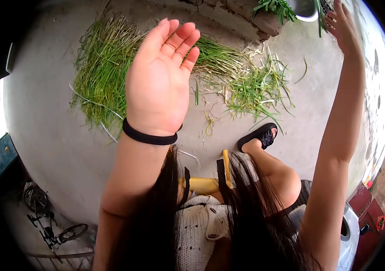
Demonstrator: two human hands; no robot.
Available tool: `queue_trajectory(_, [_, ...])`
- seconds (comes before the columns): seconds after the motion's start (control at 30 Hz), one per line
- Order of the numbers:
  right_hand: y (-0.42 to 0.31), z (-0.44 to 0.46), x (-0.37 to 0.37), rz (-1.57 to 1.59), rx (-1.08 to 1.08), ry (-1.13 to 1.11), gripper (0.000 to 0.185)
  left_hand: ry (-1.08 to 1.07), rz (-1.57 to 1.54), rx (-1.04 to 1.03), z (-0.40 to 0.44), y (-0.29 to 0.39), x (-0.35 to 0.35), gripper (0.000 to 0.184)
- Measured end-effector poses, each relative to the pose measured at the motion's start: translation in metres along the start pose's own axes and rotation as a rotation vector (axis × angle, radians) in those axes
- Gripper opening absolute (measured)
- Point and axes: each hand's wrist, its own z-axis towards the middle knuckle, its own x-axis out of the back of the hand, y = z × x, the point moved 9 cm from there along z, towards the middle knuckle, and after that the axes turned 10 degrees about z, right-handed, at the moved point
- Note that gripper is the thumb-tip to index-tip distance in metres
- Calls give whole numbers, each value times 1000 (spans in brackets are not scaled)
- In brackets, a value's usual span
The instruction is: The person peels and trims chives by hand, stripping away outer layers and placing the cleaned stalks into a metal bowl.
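Note:
My left hand [161, 77] is raised, palm showing, with its fingers loosely bent and nothing in them; a black band [149, 135] circles the wrist. Beyond and below it, a heap of long green grass-like stalks [102, 67] lies on the floor, partly covered by the hand. Up at the top right, my right hand [343, 29] reaches out with its fingers stretched. Dark green leaves [321, 20] hang just beside its fingers; I see no clear grip on them.
Loose trimmed stalks [255, 90] with pale ends are scattered on the concrete floor [48, 104]. A bunch of cut greens [276, 10] lies by a metal basin [307, 17] on a rough ledge [228, 22]. My sandalled foot [262, 136] is near the stalks. A bicycle [50, 221] stands lower left.

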Motion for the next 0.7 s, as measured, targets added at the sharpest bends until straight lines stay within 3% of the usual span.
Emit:
queue_trajectory(0.03, [25, 6, 10, -170, 127, 101, 60, 5, -14, 1, 1, 2, 2, 22])
queue_trajectory(0.1, [74, -23, 30, 30, -5, 438, 50, 7, -34, -13, 0, 7, 4, 24])
queue_trajectory(0.17, [150, -62, 8, 202, -93, 493, 33, 10, -23, -37, -1, 11, 4, 25])
queue_trajectory(0.23, [247, -102, -66, 47, -380, 79, 24, 10, -21, -26, -1, 9, 5, 27])
queue_trajectory(0.27, [280, -131, -100, -173, -470, -135, 25, 8, -19, -17, 0, 8, 6, 27])
queue_trajectory(0.3, [326, -145, -131, -474, -277, -372, 28, 9, -16, -7, -1, 7, 7, 28])
queue_trajectory(0.37, [379, -182, -179, -607, -264, -582, 38, 21, -26, 0, 0, 7, 9, 28])
queue_trajectory(0.43, [395, -198, -202, -673, -190, -530, 42, 34, -29, 1, 2, 7, 9, 28])
queue_trajectory(0.5, [409, -211, -205, -831, -329, -444, 38, 37, -23, 15, 3, 5, 7, 28])
queue_trajectory(0.6, [412, -211, -216, -869, -450, -562, 25, 36, -21, 34, 6, 2, 3, 28])
queue_trajectory(0.7, [363, -210, -208, -908, -377, -654, 16, 19, -28, 38, 7, -2, -1, 26])
